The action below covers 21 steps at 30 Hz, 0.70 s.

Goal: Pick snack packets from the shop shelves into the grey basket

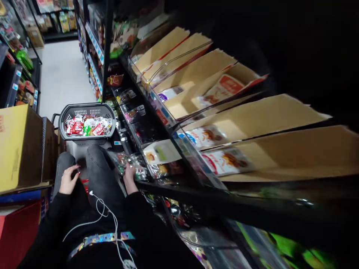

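Observation:
My right hand [129, 178] reaches to a low shelf on the right, its fingers closed at the edge of a shiny clear plastic packet [119, 158]. Blur and dim light hide the packet's contents and part of the fingers. Over my left thigh, my left hand [69, 180] is loosely curved with its fingers apart and nothing in it. Beyond my knees stands a grey shopping basket [63, 125] holding many small red, white and green snack packets [98, 129].
Open cardboard display boxes [252, 119] with snack bags line the upper right shelf. Stacked cartons [17, 145] stand close on my left. White earphone cords [103, 209] hang across my lap. A pale-floored aisle [63, 67] runs ahead between shelves.

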Tool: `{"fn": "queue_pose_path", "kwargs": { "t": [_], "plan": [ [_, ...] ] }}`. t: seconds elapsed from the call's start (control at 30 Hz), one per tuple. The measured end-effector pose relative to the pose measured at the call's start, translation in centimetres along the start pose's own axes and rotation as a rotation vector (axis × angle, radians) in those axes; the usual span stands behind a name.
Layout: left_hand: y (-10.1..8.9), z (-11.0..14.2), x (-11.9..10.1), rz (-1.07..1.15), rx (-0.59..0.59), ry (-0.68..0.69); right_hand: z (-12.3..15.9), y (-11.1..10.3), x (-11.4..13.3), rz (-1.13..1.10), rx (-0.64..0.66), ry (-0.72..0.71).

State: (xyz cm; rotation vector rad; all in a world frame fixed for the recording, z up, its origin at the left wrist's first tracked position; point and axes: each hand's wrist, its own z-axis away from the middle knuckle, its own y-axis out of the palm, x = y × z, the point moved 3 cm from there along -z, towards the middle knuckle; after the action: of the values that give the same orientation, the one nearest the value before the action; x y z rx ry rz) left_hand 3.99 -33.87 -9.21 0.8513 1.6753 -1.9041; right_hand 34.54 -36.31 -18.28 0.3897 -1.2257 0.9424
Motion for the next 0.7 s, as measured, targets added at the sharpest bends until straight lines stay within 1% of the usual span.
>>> {"fn": "queue_pose_path", "kwargs": {
  "t": [0.03,0.1,0.17,0.2,0.23,0.3,0.33,0.4,0.47,0.57,0.63,0.7],
  "plan": [
    [-0.4,0.3,-0.6,0.088,0.000,-0.064,1.4,0.2,0.7,-0.015,0.015,-0.023],
    [-1.0,1.0,-1.7,0.357,0.041,-0.248,4.3,0.3,2.6,-0.042,0.100,-0.086],
    [-1.1,2.0,-3.3,0.681,0.144,-0.439,7.2,0.1,5.3,-0.080,0.274,-0.182],
    [-1.1,2.6,-4.3,0.825,0.206,-0.504,8.5,-0.1,7.0,-0.098,0.381,-0.245],
    [-1.3,3.2,-5.4,0.935,0.246,-0.528,9.8,-0.3,8.7,-0.114,0.488,-0.316],
    [-2.0,4.5,-7.7,1.114,0.262,-0.505,11.9,-1.1,12.2,-0.137,0.662,-0.471],
    [-2.5,5.1,-8.8,1.189,0.246,-0.473,12.7,-1.5,13.9,-0.140,0.714,-0.546],
    [-3.6,6.2,-11.2,1.303,0.223,-0.400,13.8,-2.4,16.7,-0.128,0.748,-0.681],
    [-4.6,6.9,-13.4,1.352,0.237,-0.326,14.3,-3.2,18.9,-0.104,0.742,-0.798],
    [-5.8,7.3,-15.9,1.407,0.274,-0.254,14.6,-4.0,20.8,-0.076,0.722,-0.888],
    [-6.2,7.2,-16.6,1.421,0.270,-0.228,14.7,-4.2,21.2,-0.074,0.714,-0.888],
    [-6.5,7.1,-16.8,1.419,0.263,-0.216,14.8,-4.4,21.2,-0.082,0.702,-0.865]
  ]
}}
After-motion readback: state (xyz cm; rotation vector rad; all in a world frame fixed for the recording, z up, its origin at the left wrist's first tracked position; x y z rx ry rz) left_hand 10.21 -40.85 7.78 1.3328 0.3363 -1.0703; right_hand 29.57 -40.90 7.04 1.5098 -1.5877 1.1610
